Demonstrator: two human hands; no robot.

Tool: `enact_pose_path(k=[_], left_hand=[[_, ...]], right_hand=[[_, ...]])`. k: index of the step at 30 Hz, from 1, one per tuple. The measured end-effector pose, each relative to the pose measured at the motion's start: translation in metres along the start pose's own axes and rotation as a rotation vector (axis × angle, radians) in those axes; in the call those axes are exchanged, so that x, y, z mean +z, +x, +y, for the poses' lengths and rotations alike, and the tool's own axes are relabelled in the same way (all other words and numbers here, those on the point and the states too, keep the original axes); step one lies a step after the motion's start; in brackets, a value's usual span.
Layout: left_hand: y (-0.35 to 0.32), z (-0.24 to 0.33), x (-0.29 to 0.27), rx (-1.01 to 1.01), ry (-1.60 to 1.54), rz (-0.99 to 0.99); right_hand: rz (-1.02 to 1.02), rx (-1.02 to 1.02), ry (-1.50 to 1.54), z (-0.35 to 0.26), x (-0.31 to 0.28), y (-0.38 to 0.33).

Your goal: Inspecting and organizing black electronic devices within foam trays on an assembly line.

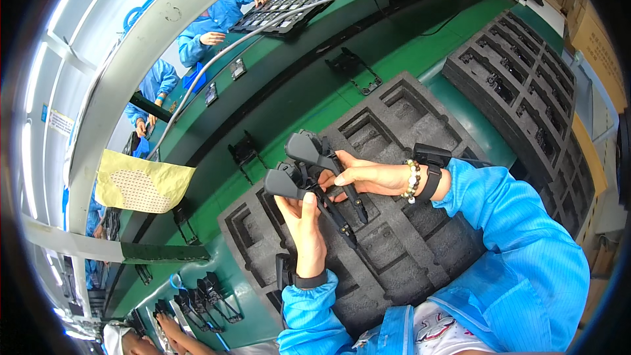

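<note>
My left hand (305, 236) is closed on a black plastic part (284, 182) with a rounded, paddle-like head and thin dark legs. My right hand (374, 176), a bead bracelet and black strap at its wrist, grips a similar black part (307, 150) just behind and to the right of the first. Both parts are held side by side, legs slanting down to the right, and they overlap, so I cannot tell whether they touch. Beneath them lies a dark grey foam tray (420, 212) with moulded recesses; those in sight hold no parts.
Stacked foam trays (483, 59) filled with black parts stand at the right. Black frames (209, 296) sit on the green surface at lower left, others (355, 71) along the green strip ahead. A pale metal post (108, 98) and grey cable (243, 36) cross the left. Co-workers sit beyond.
</note>
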State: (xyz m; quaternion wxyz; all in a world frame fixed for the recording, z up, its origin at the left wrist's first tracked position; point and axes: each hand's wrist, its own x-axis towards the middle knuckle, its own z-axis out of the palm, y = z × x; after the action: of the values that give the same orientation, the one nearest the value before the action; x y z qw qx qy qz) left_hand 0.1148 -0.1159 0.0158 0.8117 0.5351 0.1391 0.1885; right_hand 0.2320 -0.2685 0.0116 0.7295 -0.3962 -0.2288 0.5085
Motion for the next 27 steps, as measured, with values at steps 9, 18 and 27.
enact_pose_path(k=[9, 18, 27], left_hand=[[-0.0006, 0.0008, 0.0012, -0.002, 0.012, -0.015], [-0.0003, -0.0004, 0.0025, 0.063, 0.136, 0.005], [0.0004, -0.0002, 0.0034, 0.027, 0.132, 0.012]], right_hand=[[0.001, 0.024, 0.023, -0.0005, 0.0006, 0.0006], [0.01, 0.028, 0.012, 0.0003, 0.0011, 0.0019], [0.011, 0.035, 0.009, 0.0045, -0.0025, 0.0044]])
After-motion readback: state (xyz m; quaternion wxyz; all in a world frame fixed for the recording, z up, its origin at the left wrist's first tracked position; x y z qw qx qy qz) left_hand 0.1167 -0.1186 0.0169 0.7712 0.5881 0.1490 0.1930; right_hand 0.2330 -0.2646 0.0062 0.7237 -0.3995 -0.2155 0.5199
